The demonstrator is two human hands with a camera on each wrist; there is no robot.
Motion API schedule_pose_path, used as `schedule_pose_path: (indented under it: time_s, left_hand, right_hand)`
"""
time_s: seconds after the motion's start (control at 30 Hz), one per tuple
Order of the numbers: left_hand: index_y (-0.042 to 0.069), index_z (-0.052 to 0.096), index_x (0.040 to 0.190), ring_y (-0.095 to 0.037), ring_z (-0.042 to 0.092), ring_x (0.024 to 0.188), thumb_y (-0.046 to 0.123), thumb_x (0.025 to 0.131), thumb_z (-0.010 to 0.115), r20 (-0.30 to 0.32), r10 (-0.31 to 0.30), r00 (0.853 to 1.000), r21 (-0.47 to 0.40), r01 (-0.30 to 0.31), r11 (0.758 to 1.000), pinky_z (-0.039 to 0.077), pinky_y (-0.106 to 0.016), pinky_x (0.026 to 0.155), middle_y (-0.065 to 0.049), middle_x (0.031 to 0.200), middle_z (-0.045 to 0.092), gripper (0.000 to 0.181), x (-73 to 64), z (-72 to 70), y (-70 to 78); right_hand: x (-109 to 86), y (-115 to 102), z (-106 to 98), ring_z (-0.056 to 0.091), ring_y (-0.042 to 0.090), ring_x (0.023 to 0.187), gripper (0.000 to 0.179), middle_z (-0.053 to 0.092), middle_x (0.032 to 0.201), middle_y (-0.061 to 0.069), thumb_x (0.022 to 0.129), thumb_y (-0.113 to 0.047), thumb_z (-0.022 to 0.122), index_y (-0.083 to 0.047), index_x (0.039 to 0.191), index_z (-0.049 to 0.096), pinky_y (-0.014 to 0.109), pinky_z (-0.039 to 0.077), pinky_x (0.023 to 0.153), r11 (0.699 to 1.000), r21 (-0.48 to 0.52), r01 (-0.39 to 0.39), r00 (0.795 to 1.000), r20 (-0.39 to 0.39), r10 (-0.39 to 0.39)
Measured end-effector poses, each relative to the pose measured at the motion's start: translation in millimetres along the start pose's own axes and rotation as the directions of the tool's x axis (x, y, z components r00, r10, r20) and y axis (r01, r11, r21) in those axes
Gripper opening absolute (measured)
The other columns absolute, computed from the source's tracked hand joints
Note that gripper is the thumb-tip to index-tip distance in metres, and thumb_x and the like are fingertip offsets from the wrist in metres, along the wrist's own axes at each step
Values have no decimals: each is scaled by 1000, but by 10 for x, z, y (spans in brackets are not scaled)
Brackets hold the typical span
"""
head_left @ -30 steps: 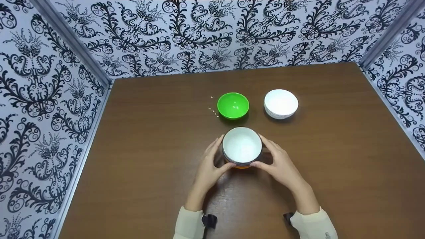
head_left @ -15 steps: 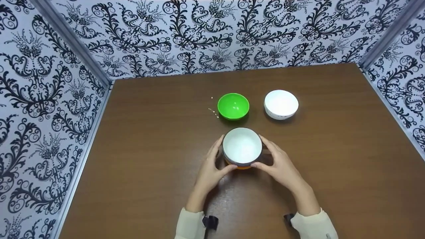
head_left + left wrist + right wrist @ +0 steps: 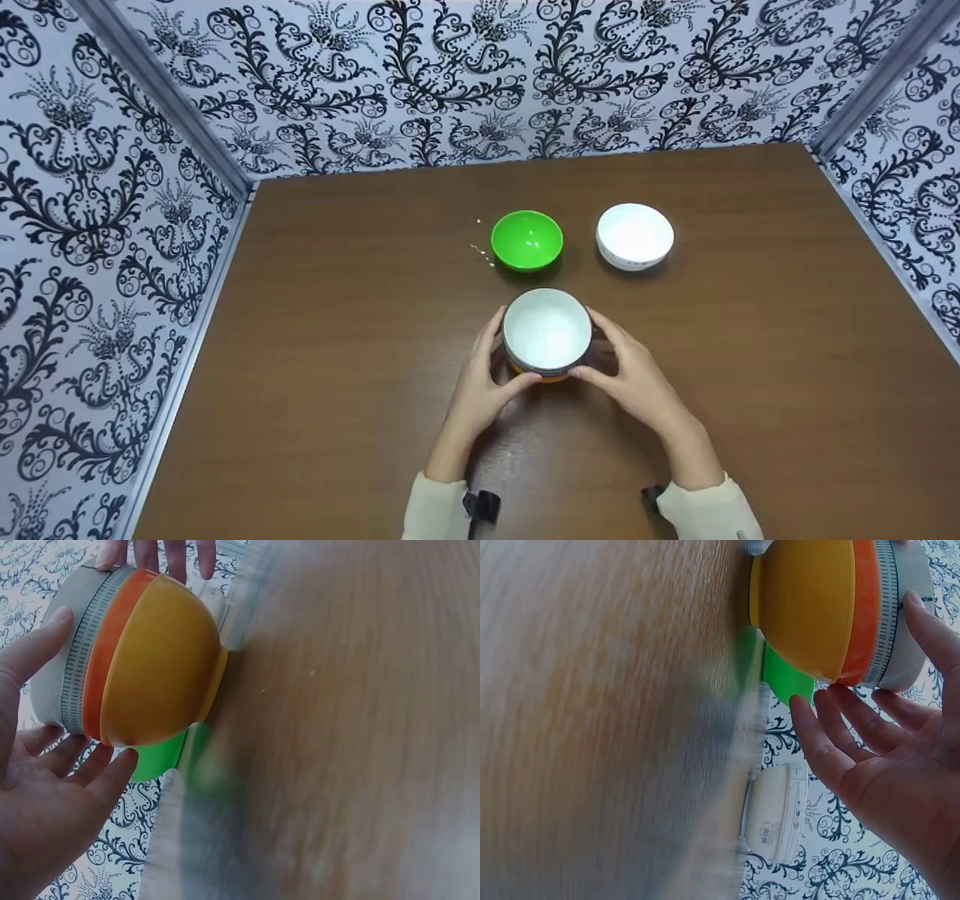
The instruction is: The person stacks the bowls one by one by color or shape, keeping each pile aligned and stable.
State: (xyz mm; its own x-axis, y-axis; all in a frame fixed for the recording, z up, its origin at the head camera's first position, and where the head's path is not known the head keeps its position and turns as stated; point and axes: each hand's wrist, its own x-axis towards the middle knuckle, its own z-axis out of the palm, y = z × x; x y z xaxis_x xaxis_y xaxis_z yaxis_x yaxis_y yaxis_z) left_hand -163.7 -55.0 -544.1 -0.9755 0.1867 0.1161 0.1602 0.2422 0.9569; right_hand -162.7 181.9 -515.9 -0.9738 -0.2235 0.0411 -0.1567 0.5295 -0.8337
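Note:
In the head view a stack of nested bowls (image 3: 547, 328) stands on the table between both hands, a pale inside showing on top. From below up, the left wrist view shows a yellow bowl (image 3: 161, 664), an orange rim (image 3: 109, 660), a dashed-pattern band (image 3: 79, 664) and a light grey bowl (image 3: 49, 690). My left hand (image 3: 480, 386) holds the stack's left side, its thumb near the front rim and fingers reaching round the far side. On the right, my right hand (image 3: 630, 367) holds it likewise, thumb tip against the grey upper part.
Behind the stack sit a green bowl (image 3: 526, 240) and, to its right, a white bowl (image 3: 634, 235). Several small pale crumbs (image 3: 482, 253) lie left of the green bowl. Patterned panels (image 3: 480, 82) border the brown table (image 3: 337, 315).
My left hand shifts slightly right and toward the body, its thumb sliding a little along the front of the stack. The right hand and the bowls stay nearly still.

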Motion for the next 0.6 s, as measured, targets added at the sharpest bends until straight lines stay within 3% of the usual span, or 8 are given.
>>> schedule_pose_path:
  time_s: [0.6]
  left_hand:
    - [17,20,159,-27,37,148,27,79,85,-6,15,1000,-90,-15,996,35,-43,119,-10,163,29,104,-2,87,-41]
  right_hand:
    - [-5,52,5,59,31,126,81,52,146,15,87,-28,78,-8,153,37,49,51,103,1000,-7,-7,1000,1,7]
